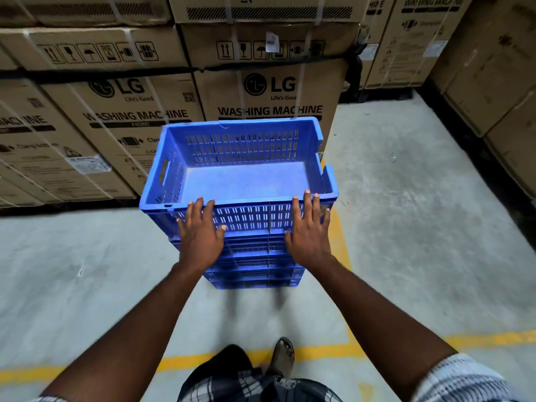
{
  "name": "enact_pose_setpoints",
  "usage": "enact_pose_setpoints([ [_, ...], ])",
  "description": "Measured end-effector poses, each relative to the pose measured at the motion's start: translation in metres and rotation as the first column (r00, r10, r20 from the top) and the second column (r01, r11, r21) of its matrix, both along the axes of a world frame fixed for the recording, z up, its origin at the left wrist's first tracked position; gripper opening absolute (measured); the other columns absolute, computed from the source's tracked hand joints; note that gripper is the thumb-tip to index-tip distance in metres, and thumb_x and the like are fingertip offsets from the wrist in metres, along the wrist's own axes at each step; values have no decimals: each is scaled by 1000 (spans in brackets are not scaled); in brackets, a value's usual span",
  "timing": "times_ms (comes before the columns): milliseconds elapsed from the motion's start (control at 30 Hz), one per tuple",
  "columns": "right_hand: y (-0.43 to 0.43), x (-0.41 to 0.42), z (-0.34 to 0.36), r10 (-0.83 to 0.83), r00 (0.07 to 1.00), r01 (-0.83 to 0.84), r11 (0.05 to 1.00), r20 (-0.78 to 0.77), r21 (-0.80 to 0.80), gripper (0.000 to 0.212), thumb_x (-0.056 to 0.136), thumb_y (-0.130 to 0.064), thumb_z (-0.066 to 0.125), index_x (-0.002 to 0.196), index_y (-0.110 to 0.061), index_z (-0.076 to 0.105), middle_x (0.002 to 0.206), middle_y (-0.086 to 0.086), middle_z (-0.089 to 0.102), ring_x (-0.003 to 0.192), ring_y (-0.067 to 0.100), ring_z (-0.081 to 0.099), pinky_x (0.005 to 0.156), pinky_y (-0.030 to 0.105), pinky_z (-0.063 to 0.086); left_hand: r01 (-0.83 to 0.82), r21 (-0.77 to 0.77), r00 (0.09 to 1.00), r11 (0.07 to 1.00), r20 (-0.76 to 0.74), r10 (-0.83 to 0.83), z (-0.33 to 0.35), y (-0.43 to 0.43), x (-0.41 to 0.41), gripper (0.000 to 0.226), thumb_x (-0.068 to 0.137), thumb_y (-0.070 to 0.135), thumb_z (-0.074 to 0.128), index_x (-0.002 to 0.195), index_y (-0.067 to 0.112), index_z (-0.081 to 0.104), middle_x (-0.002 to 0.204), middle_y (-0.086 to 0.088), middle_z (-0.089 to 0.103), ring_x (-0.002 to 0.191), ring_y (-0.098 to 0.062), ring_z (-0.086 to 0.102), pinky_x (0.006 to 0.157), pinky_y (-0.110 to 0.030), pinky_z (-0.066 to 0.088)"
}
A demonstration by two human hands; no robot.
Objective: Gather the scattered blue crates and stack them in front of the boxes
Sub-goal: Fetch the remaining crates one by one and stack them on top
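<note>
A stack of blue slotted crates (255, 265) stands on the concrete floor right in front of the cardboard washing machine boxes (269, 94). The top blue crate (243, 175) is empty and sits upright on the pile. My left hand (200, 233) lies flat against the top crate's near wall on the left, fingers straight and reaching its rim. My right hand (309, 230) lies flat against the same wall on the right, fingertips at the rim. Neither hand curls round anything.
Stacked cardboard boxes (87, 126) form a wall at the back and left; more boxes (493, 82) line the right side. Yellow floor lines (339, 248) run beside the stack and across near my feet (282, 358). Grey floor (420, 213) spreads to the right.
</note>
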State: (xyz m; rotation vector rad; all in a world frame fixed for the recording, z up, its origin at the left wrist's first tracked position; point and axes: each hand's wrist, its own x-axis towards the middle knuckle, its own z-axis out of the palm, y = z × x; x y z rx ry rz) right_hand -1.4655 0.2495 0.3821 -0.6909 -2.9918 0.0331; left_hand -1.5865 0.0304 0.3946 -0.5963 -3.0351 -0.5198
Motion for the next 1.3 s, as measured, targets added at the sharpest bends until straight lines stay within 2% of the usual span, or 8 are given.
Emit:
enact_pose_setpoints([
  [133,-11,19,13,0,999,2,998,41,-58,66,89,-38,51,147,-16,30,162,13,5,147,36,14,111,61,14,81,21,993,996,78,-83,-3,6,38,60,94,25,56,150,17,34,160,-7,23,144,-28,27,114,-50,28],
  [233,-20,30,23,2,999,1,997,46,-81,61,91,-40,48,146,-19,31,157,11,24,143,33,23,111,60,16,115,77,978,990,168,-126,-6,5,61,63,95,27,55,152,17,30,158,-7,26,144,-28,28,112,-50,33],
  [400,-66,91,3,5,997,6,991,82,-134,56,92,-42,48,141,-19,36,148,12,34,136,31,32,109,57,20,204,144,943,968,236,-234,-16,-10,116,64,96,27,55,153,16,27,159,-7,26,145,-26,28,115,-43,32],
  [567,-122,186,-35,-116,986,146,943,118,-297,49,91,-36,45,137,-19,39,141,10,41,129,31,39,107,50,24,315,138,882,939,323,-343,-45,-47,190,65,96,28,56,153,18,26,158,-7,26,144,-28,28,114,-44,33],
  [733,-168,298,-55,-264,940,326,882,217,-341,48,89,-33,48,133,-16,42,137,10,43,126,30,40,103,47,27,493,29,791,869,400,-463,-74,-73,279,65,96,31,54,153,18,24,158,-6,25,143,-27,29,112,-45,34],
  [900,-181,405,-61,-436,873,486,816,219,-313,46,89,-33,48,131,-15,42,132,11,46,121,31,43,95,45,35,707,-29,643,706,442,-626,-85,-67,375,64,95,32,55,151,20,26,155,-4,27,139,-26,35,108,-46,39],
  [1000,-185,475,-62,-546,807,590,732,224,-340,46,90,-33,48,132,-15,42,130,11,46,120,31,44,91,43,40,793,-36,553,608,460,-695,-86,-55,432,65,94,32,55,151,21,26,153,-3,29,137,-26,37,107,-45,40],
  [1300,-204,724,-69,-840,501,810,370,208,-455,43,91,-30,47,130,-12,42,124,12,46,117,32,45,89,42,44,969,-75,243,237,487,-839,-92,-3,648,64,93,33,54,150,22,26,153,-3,30,137,-25,37,106,-42,40],
])
